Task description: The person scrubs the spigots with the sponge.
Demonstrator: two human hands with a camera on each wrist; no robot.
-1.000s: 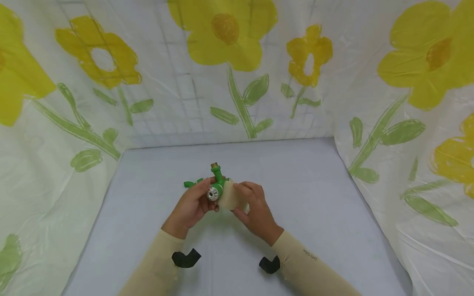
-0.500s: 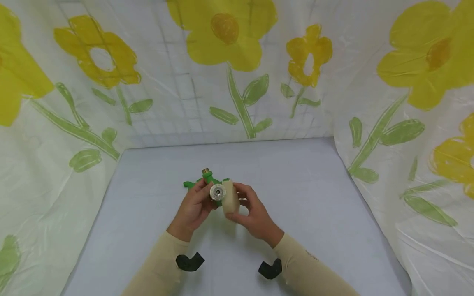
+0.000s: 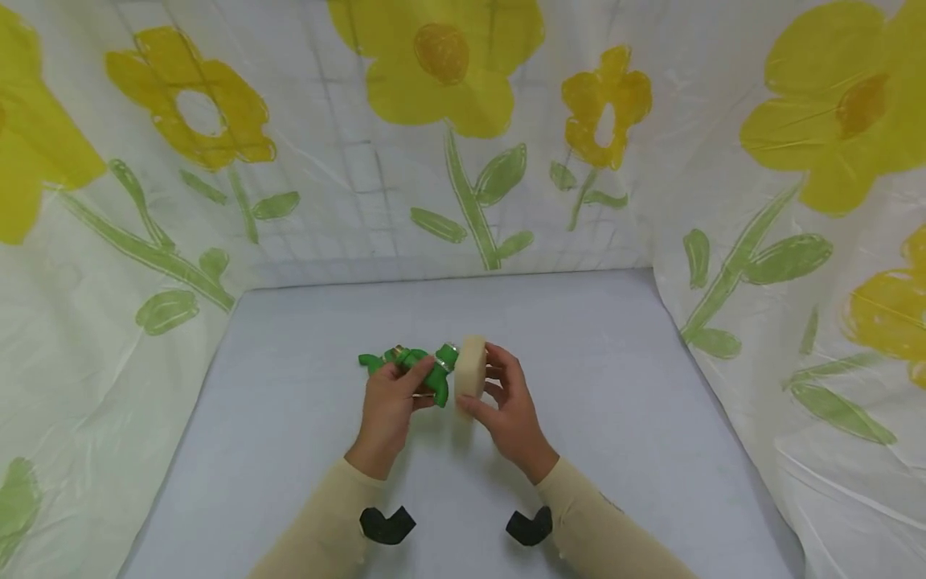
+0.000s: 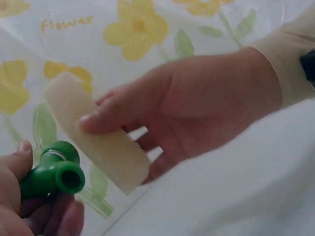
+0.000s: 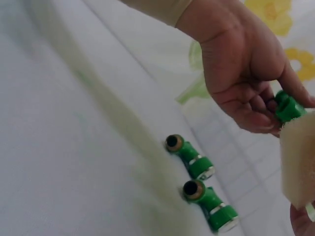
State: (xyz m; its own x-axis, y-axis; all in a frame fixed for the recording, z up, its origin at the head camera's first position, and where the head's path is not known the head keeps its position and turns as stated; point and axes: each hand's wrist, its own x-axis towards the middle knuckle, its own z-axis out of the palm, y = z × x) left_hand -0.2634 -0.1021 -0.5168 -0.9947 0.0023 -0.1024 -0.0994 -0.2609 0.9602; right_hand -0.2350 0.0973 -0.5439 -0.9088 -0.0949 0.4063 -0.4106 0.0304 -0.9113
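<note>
A green faucet (image 3: pixel 438 379), with a silvery ring round its body, is gripped by my left hand (image 3: pixel 386 414) above the table. In the left wrist view its open green spout (image 4: pixel 70 178) faces the camera. Just to its right, my right hand (image 3: pixel 515 414) holds a cream-coloured sponge (image 3: pixel 472 371) upright, thumb on one face and fingers behind. A narrow gap parts sponge and faucet in the head view. The right wrist view shows the left fingers curled round the faucet (image 5: pixel 289 107), partly behind the sponge (image 5: pixel 298 157).
Two more green faucets, one nearer (image 5: pixel 210 205) and one farther (image 5: pixel 191 156), lie side by side on the pale table (image 3: pixel 579 362). In the head view they are partly hidden behind the left hand. White sheets (image 3: pixel 289 233) with yellow flowers enclose the table's back and sides.
The left hand has turned the faucet, so its silvery end no longer faces the head camera. The sponge, earlier against the faucet, has moved off to the right and stands more upright.
</note>
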